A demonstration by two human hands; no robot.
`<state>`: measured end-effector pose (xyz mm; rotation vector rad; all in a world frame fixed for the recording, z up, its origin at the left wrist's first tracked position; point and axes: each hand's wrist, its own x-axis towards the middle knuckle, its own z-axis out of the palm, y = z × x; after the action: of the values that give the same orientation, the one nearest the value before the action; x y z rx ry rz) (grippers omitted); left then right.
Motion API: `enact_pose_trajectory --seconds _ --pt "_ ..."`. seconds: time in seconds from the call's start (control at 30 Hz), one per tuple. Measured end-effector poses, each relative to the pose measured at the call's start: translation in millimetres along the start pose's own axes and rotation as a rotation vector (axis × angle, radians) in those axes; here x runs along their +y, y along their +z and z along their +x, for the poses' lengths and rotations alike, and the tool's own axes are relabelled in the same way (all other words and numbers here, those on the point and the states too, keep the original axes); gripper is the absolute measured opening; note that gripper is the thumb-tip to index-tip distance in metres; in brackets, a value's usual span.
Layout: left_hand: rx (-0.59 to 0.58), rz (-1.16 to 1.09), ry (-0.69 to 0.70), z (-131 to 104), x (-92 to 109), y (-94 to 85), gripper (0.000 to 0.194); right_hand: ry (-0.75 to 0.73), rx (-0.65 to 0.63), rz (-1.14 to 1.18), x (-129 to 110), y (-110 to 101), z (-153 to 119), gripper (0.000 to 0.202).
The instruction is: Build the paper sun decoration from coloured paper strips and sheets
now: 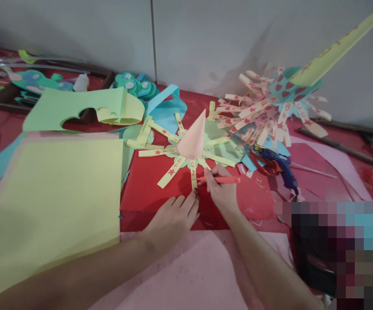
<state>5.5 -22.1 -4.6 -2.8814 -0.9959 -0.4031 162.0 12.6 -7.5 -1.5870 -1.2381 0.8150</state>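
My right hand is closed around a red marker, its tip at a pale yellow paper strip that bears the letters G g. The fingertips of my left hand press on the near end of that strip; the fingers lie stretched out on the red sheet. The strip is one of several spreading from a pale green paper base under a pink paper cone. Other strips carry red letters and stars, such as the E F strip. The cone stands upright.
Yellow paper lies at left, a cut green sheet behind it. A glue gun and orange-handled scissors lie at right, before a decorated paper piece with a tall yellow cone. A grey wall stands behind.
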Motion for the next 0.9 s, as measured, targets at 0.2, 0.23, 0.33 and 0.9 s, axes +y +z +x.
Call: enact_pose_trajectory --seconds 0.2,0.23,0.33,0.9 --pt "-0.013 0.010 0.010 0.8 -1.1 -1.6 0.031 -0.033 -0.012 -0.059 -2.5 -1.4 -0.5 0.033" --pt "-0.018 0.010 0.012 1.0 -1.1 -2.0 0.031 -0.044 -0.016 -0.079 -2.6 -1.8 -0.8 0.034" --pt "-0.023 0.011 0.010 1.4 -1.1 -3.3 0.030 -0.057 -0.041 -0.092 -2.4 -2.3 -1.7 0.035" --pt "0.008 0.011 0.016 1.2 -1.2 -2.5 0.028 -0.038 -0.071 -0.094 -3.9 -1.9 -1.7 0.036"
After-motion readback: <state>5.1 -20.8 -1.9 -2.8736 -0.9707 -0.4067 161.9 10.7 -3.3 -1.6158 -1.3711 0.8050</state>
